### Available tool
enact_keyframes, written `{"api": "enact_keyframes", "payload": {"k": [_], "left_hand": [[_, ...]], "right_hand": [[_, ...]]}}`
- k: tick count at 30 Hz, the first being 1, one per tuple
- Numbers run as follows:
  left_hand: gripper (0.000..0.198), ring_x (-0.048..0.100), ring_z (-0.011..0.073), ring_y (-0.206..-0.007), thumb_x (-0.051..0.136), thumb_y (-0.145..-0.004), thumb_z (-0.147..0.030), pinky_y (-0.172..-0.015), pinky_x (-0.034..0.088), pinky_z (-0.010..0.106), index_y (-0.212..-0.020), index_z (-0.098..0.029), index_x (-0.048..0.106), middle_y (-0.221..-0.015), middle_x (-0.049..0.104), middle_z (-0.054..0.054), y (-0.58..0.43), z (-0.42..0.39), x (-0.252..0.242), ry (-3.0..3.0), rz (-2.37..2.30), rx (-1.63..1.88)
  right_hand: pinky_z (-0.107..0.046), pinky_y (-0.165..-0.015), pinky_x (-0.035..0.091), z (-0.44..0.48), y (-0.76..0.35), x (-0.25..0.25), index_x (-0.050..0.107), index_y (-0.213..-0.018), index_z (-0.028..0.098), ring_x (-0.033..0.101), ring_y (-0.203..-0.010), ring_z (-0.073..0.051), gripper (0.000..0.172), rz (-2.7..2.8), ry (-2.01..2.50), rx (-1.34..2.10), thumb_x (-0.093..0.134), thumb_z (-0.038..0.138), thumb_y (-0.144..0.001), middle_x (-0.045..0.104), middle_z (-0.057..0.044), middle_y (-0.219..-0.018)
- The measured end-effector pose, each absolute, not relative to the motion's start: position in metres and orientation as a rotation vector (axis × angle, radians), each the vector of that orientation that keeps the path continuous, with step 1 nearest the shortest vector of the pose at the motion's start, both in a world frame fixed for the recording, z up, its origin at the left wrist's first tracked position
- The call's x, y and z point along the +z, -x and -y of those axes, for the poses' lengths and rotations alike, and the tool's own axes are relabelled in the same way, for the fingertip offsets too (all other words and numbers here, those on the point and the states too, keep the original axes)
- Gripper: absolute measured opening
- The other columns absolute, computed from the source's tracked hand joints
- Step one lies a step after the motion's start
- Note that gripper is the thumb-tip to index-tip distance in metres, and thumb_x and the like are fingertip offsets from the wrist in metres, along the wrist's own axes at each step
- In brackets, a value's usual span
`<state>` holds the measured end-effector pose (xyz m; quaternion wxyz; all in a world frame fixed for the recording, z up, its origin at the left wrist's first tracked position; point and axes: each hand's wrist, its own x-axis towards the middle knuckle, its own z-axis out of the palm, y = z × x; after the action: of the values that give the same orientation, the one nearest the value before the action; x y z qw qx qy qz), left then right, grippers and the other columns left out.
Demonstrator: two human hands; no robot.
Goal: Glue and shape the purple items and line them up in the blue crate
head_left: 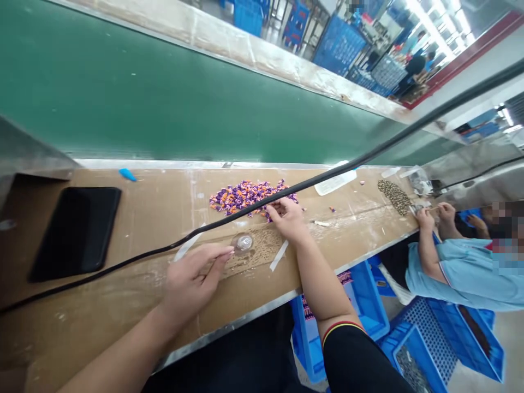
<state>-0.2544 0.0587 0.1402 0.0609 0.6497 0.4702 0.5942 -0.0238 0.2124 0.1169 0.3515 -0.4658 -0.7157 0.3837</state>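
Note:
My left hand (194, 273) is over the cardboard-covered bench, thumb and forefinger pinched together. Whatever is between those fingertips is too small to make out. Just right of them lies a small round clear piece with a silvery centre (244, 242), on a strip of clear tape with glue-like spots (266, 245). My right hand (289, 221) reaches to the near right edge of a heap of small purple and orange pieces (245, 196). Its fingers are curled in and partly hidden, and I cannot see what they hold.
A black cable (229, 215) crosses in front of the bench. A black tablet-like slab (77, 232) lies left, a blue piece (127, 174) behind it. A white tray (336, 179) sits right of the heap. Farther right, a co-worker (454, 267) handles things. Blue crates (368, 300) stand below.

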Motion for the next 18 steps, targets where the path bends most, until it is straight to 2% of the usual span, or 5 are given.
{"api": "enact_keyframes", "payload": {"k": [4, 9, 15, 18], "left_hand": [[0.016, 0.082, 0.0163, -0.067, 0.075, -0.099, -0.014, -0.065, 0.069, 0.026, -0.102, -0.029, 0.080, -0.088, 0.087, -0.008, 0.255, -0.057, 0.143, -1.990, -1.437, 1.778], [0.011, 0.086, 0.0162, -0.080, 0.078, -0.101, -0.015, -0.078, 0.070, 0.023, -0.103, -0.025, 0.083, -0.094, 0.089, -0.002, 0.254, -0.048, 0.140, -1.814, -1.476, 1.688], [0.011, 0.087, 0.0208, -0.091, 0.079, -0.104, -0.030, -0.088, 0.073, 0.032, -0.104, -0.023, 0.089, -0.102, 0.090, 0.007, 0.251, -0.047, 0.130, -1.532, -1.395, 1.654], [0.016, 0.087, 0.0200, -0.090, 0.082, -0.102, -0.036, -0.086, 0.073, 0.031, -0.104, -0.022, 0.089, -0.101, 0.090, 0.008, 0.248, -0.048, 0.126, -1.356, -1.365, 1.635]], "right_hand": [[-0.031, -0.070, 0.060, -0.208, 0.023, 0.122, 0.071, -0.092, 0.025, 0.068, -0.071, -0.016, 0.033, 1.764, 1.121, 1.194, 0.080, 0.057, -0.092, 0.075, -0.002, -0.085], [-0.030, -0.060, 0.058, -0.200, 0.016, 0.130, 0.080, -0.093, 0.026, 0.066, -0.064, -0.016, 0.048, 1.640, 0.992, 1.364, 0.088, 0.073, -0.088, 0.072, 0.000, -0.074], [-0.031, -0.060, 0.062, -0.191, 0.009, 0.138, 0.087, -0.095, 0.028, 0.069, -0.064, -0.016, 0.044, 1.716, 0.955, 1.408, 0.098, 0.068, -0.083, 0.077, -0.002, -0.077], [-0.031, -0.058, 0.062, -0.187, 0.009, 0.141, 0.087, -0.092, 0.028, 0.067, -0.062, -0.016, 0.041, 1.783, 0.932, 1.415, 0.095, 0.068, -0.086, 0.075, -0.002, -0.074]]}}
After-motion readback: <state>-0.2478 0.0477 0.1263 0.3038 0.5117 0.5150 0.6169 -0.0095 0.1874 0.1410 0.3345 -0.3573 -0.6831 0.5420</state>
